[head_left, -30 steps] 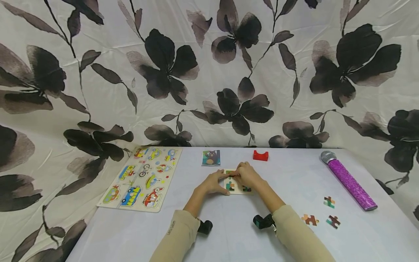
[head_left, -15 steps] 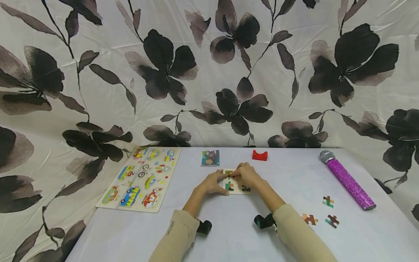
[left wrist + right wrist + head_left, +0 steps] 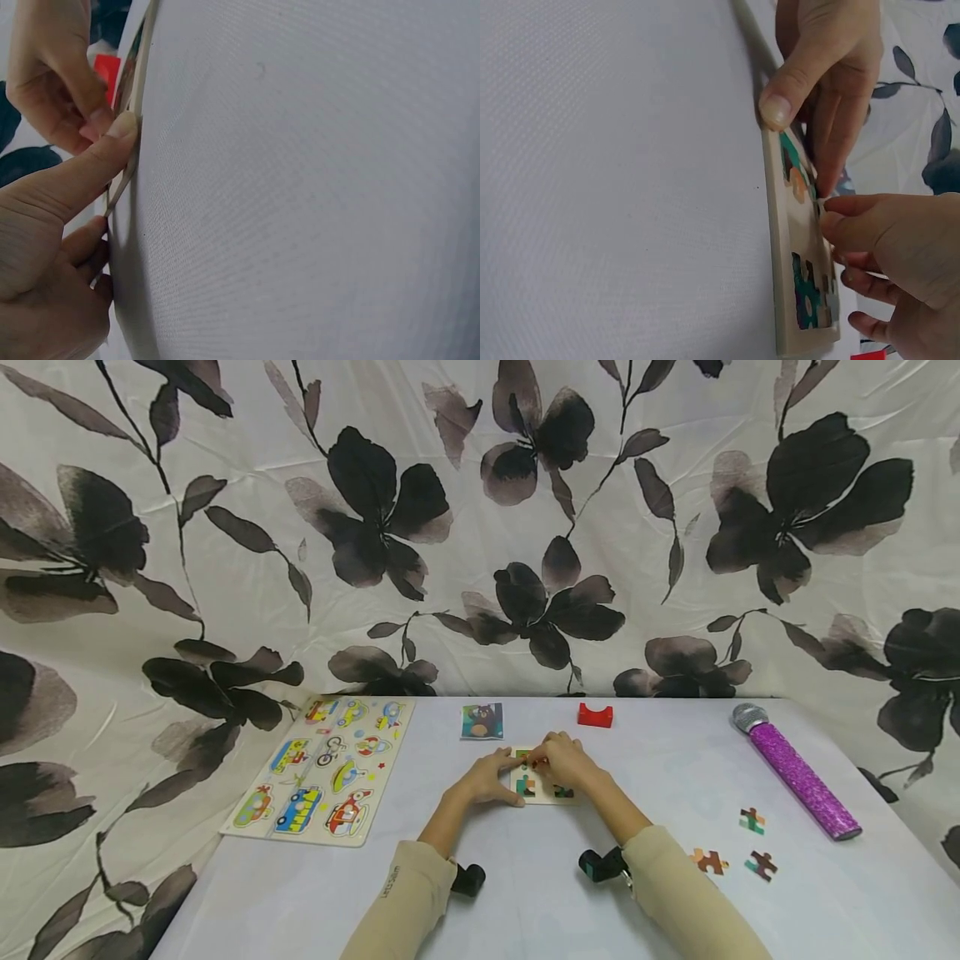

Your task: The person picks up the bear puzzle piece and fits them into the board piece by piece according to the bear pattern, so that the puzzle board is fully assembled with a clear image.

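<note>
Floral sheet [image 3: 480,527] as backdrop, white table [image 3: 525,902] in front. Head view: small puzzle tray [image 3: 542,795] sits mid-table, both hands on it. Left hand [image 3: 487,779] holds the tray's left edge, thumb on the near side, fingers curled over the top. Right hand [image 3: 567,762] is over the tray's far part, fingertips bunched, pinching a small piece [image 3: 534,762]; the piece is mostly hidden. Vehicle board [image 3: 326,768] lies far left, bear card [image 3: 482,721] and red block [image 3: 596,715] behind the tray, purple mic [image 3: 795,772] far right, three loose pieces [image 3: 738,845] near the right sleeve.

Left wrist view: thumb [image 3: 90,161] presses the tray edge [image 3: 129,161], other fingers curled below; right hand's fingertips [image 3: 90,120] just beside it.

Right wrist view: tray [image 3: 795,247] edge-on, partly filled. Left thumb [image 3: 784,97] on its side; right fingers [image 3: 840,221] pinched together at the tray face.
</note>
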The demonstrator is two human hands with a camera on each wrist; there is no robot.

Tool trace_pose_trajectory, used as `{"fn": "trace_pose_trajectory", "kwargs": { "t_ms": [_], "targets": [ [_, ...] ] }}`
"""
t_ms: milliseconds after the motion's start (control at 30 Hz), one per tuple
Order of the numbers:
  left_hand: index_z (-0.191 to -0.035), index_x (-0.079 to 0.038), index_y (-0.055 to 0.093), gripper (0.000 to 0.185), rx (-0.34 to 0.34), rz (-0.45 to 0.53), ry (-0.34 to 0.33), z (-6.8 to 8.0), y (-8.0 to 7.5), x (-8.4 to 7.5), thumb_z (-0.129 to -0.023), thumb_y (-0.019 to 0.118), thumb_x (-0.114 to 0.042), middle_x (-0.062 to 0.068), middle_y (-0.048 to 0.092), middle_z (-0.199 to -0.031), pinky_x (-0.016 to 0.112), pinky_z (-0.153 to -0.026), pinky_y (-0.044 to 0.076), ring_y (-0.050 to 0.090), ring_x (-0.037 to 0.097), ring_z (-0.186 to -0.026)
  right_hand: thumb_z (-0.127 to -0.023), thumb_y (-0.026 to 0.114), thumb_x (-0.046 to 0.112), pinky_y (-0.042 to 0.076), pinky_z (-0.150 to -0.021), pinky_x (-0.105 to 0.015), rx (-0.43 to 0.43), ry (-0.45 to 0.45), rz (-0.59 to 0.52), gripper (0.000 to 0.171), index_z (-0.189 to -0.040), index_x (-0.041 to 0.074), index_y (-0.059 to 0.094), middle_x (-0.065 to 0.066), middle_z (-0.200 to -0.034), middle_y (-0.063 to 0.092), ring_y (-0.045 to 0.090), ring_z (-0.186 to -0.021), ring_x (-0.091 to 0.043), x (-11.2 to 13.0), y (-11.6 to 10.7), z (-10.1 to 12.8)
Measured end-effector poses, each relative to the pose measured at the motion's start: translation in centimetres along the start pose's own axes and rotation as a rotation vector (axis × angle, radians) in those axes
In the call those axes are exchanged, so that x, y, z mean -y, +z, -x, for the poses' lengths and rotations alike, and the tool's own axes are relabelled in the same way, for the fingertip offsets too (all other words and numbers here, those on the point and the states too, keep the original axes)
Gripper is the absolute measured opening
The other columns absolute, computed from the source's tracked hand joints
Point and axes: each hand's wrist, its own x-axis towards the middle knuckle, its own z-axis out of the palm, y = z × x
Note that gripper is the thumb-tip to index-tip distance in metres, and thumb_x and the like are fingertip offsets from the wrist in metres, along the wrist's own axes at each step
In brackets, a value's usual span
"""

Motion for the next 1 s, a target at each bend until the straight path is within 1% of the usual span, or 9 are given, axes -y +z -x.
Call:
{"fn": "trace_pose_trajectory", "kwargs": {
  "t_ms": [167, 267, 300, 400, 500, 533, 633, 767, 1000],
  "targets": [
    [-0.131, -0.014, 0.046, 0.075, 0.005, 0.006, 0.005, -0.1, 0.1, 0.1, -0.065, 0.078, -0.032, 0.012, 0.025, -0.143, 0.057, -0.101, 0.019, 0.016, 0.035, -0.132, -0.082, 0.063, 0.015, 0.035, -0.071, -0.038, 0.03, 0.021, -0.011, 0.019, -0.099, 0.019, 0.069, -0.001, -0.095, 0.056, 0.046, -0.091, -0.022, -0.3, 0.2, -0.3],
    [-0.131, -0.014, 0.046, 0.076, 0.004, 0.009, 0.006, -0.1, 0.2, 0.2, -0.065, 0.078, -0.032, 0.012, 0.026, -0.143, 0.056, -0.101, 0.019, 0.016, 0.035, -0.132, -0.082, 0.062, 0.014, 0.035, -0.072, -0.04, 0.022, 0.014, -0.027, 0.018, -0.099, 0.018, 0.069, -0.003, -0.095, 0.056, 0.046, -0.092, -0.024, -0.3, 0.2, -0.4],
    [-0.131, -0.014, 0.046, 0.076, 0.0, 0.009, 0.009, -0.1, 0.2, 0.2, -0.065, 0.078, -0.032, 0.013, 0.026, -0.143, 0.056, -0.101, 0.02, 0.017, 0.035, -0.131, -0.082, 0.063, 0.014, 0.035, -0.069, -0.039, 0.002, -0.013, -0.025, 0.017, -0.097, 0.018, 0.07, -0.003, -0.093, 0.056, 0.046, -0.089, -0.023, -0.3, 0.2, -0.3],
    [-0.131, -0.015, 0.046, 0.076, -0.004, 0.008, 0.006, -0.2, 0.2, 0.2, -0.064, 0.078, -0.032, 0.012, 0.026, -0.143, 0.056, -0.101, 0.02, 0.017, 0.035, -0.131, -0.082, 0.062, 0.011, 0.035, -0.069, -0.039, -0.012, -0.026, -0.027, 0.016, -0.094, 0.017, 0.07, -0.004, -0.092, 0.056, 0.046, -0.088, -0.024, 0.1, -0.1, -0.3],
    [-0.13, -0.015, 0.046, 0.076, -0.007, 0.009, 0.005, -0.2, 0.1, 0.2, -0.064, 0.078, -0.032, 0.012, 0.026, -0.143, 0.056, -0.101, 0.02, 0.017, 0.036, -0.131, -0.082, 0.062, 0.011, 0.035, -0.069, -0.038, -0.006, -0.006, -0.012, 0.016, -0.093, 0.018, 0.071, -0.004, -0.093, 0.056, 0.046, -0.089, -0.024, 0.4, -0.3, -0.3],
    [-0.13, -0.015, 0.046, 0.076, -0.007, 0.012, 0.004, -0.2, 0.1, 0.2, -0.064, 0.078, -0.032, 0.012, 0.026, -0.143, 0.056, -0.101, 0.02, 0.017, 0.036, -0.131, -0.082, 0.062, 0.011, 0.035, -0.071, -0.039, 0.012, 0.024, -0.015, 0.016, -0.094, 0.018, 0.07, -0.005, -0.096, 0.057, 0.046, -0.092, -0.025, 0.6, -0.3, -0.3],
    [-0.13, -0.014, 0.047, 0.076, -0.011, 0.015, 0.012, -0.1, 0.1, 0.3, -0.064, 0.078, -0.032, 0.012, 0.026, -0.143, 0.057, -0.101, 0.019, 0.017, 0.037, -0.131, -0.082, 0.062, 0.012, 0.034, -0.07, -0.038, 0.018, 0.047, 0.012, 0.017, -0.096, 0.019, 0.07, -0.003, -0.096, 0.057, 0.046, -0.092, -0.024, 0.7, -0.2, -0.4],
    [-0.13, -0.013, 0.047, 0.075, -0.012, 0.014, 0.018, -0.1, 0.1, 0.2, -0.064, 0.078, -0.031, 0.012, 0.026, -0.143, 0.056, -0.101, 0.019, 0.017, 0.035, -0.131, -0.08, 0.064, 0.011, 0.035, -0.068, -0.038, 0.012, 0.05, 0.015, 0.017, -0.094, 0.018, 0.071, -0.002, -0.093, 0.058, 0.047, -0.09, -0.023, 0.7, -0.2, -0.5],
    [-0.13, -0.015, 0.046, 0.075, -0.003, 0.003, 0.003, -0.2, 0.1, 0.3, -0.064, 0.078, -0.033, 0.01, 0.025, -0.144, 0.055, -0.102, 0.019, 0.016, 0.033, -0.132, -0.081, 0.064, 0.011, 0.036, -0.069, -0.038, 0.024, 0.055, -0.005, 0.014, -0.09, 0.018, 0.071, -0.001, -0.092, 0.059, 0.049, -0.091, -0.023, 0.6, -0.2, -0.5]
  ]
}}
